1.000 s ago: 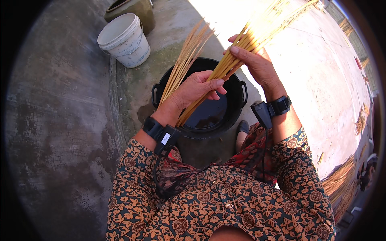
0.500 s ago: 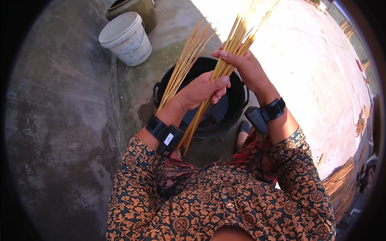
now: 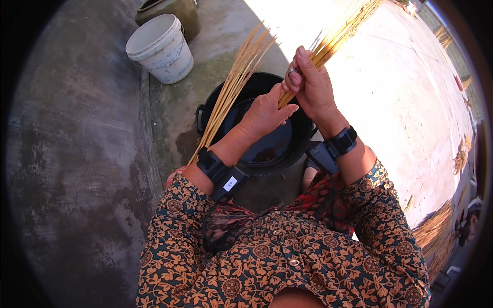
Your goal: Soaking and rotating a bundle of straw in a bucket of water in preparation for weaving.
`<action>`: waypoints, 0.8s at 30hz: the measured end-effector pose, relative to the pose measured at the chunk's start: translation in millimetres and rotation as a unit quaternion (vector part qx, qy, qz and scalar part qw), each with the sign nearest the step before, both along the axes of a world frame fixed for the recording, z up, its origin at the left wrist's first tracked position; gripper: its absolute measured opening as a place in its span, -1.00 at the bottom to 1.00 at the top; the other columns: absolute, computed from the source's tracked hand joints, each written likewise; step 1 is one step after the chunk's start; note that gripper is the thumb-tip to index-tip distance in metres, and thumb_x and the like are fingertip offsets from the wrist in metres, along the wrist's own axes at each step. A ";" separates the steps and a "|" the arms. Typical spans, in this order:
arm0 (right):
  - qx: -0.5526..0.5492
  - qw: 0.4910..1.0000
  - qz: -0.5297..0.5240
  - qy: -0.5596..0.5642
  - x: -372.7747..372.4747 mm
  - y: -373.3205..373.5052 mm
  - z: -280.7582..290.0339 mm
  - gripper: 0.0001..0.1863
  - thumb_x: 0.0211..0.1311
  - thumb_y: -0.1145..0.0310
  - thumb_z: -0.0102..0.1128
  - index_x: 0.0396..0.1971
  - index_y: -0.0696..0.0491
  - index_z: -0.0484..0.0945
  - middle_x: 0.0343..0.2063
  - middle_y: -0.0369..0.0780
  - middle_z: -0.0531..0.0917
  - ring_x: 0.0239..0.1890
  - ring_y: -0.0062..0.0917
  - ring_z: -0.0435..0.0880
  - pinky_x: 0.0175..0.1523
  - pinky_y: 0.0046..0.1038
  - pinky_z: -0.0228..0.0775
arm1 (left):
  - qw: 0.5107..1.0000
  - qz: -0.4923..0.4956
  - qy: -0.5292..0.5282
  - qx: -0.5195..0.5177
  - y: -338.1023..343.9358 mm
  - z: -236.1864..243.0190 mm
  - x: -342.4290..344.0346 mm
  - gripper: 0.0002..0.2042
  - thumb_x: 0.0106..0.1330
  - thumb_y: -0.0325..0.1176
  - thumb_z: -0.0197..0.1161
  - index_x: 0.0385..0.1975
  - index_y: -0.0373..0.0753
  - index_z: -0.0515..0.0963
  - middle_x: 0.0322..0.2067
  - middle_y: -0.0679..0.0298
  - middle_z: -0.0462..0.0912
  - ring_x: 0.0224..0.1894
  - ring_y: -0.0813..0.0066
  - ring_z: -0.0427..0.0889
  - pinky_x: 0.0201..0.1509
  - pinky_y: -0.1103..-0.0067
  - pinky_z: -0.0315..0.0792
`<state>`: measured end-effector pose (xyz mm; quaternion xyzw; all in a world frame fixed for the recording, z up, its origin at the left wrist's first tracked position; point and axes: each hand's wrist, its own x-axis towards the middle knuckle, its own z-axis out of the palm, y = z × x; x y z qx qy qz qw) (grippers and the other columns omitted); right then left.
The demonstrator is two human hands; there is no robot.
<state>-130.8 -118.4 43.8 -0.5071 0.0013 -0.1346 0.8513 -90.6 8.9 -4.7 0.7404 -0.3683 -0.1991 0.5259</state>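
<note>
A bundle of yellow straw stalks (image 3: 336, 38) slants up and to the right over a black tub. My right hand (image 3: 317, 88) is closed around its middle, with a ring on one finger. Just below, my left hand (image 3: 264, 114) wraps the lower end of the same bundle; its fingers are partly hidden behind the hand. A second bunch of straw (image 3: 226, 105) leans across the left side of the black tub (image 3: 205, 115), passing behind my left wrist, not held by either hand. Dark liquid lies in the tub.
A white bucket (image 3: 163, 54) stands at the far left, beside a brownish-green jar (image 3: 187, 18). More straw (image 3: 434, 228) lies on the sunlit ground at the right. My shoe (image 3: 311, 164) is close to the tub.
Both hands and the bundle have shifted; its top now leans farther right. The stalk ends that stuck out below my left hand no longer show. The second bunch stays leaning.
</note>
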 end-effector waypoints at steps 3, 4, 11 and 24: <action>-0.047 0.997 -0.058 -0.032 3.0 3.3 1.5 -0.66 0.31 0.05 0.13 -0.46 0.01 0.38 -0.71 -0.34 0.43 -0.63 -0.65 0.44 -0.43 -0.59 0.42 | 0.991 0.063 -0.116 -0.008 -3.4 -9.0 6.4 -0.66 0.22 -0.23 0.26 -0.14 -0.26 0.34 -0.47 0.05 0.60 -0.42 0.17 0.64 -0.31 0.36 0.48; -0.048 0.996 -0.059 -0.040 4.0 4.6 1.1 -0.67 0.31 0.06 0.12 -0.45 0.01 0.38 -0.69 -0.33 0.45 -0.61 -0.64 0.47 -0.42 -0.59 0.44 | 0.991 0.063 -0.116 -0.007 -3.8 -12.4 7.0 -0.66 0.22 -0.23 0.26 -0.14 -0.26 0.34 -0.47 0.05 0.60 -0.42 0.17 0.64 -0.31 0.36 0.48; 0.094 0.991 0.071 -0.068 -1.9 -16.4 -6.7 -0.68 0.36 0.08 0.05 -0.47 0.01 0.40 -0.68 -0.37 0.42 -0.64 -0.66 0.40 -0.41 -0.54 0.37 | 0.984 -0.122 0.103 -0.074 1.0 5.2 9.9 -0.76 0.29 -0.22 0.25 -0.36 -0.26 0.42 -0.66 0.48 0.39 -0.67 0.66 0.37 -0.59 0.68 0.31; 0.128 0.981 0.063 -0.130 1.1 -30.9 7.7 -0.65 0.41 0.12 -0.07 -0.58 -0.05 0.31 -0.76 -0.44 0.22 -0.72 -0.72 0.16 -0.48 -0.59 0.14 | 0.998 0.007 -0.062 0.029 -1.3 -1.2 2.6 -0.69 0.27 -0.11 0.25 -0.35 -0.24 0.40 -0.68 0.30 0.45 -0.68 0.53 0.46 -0.62 0.54 0.34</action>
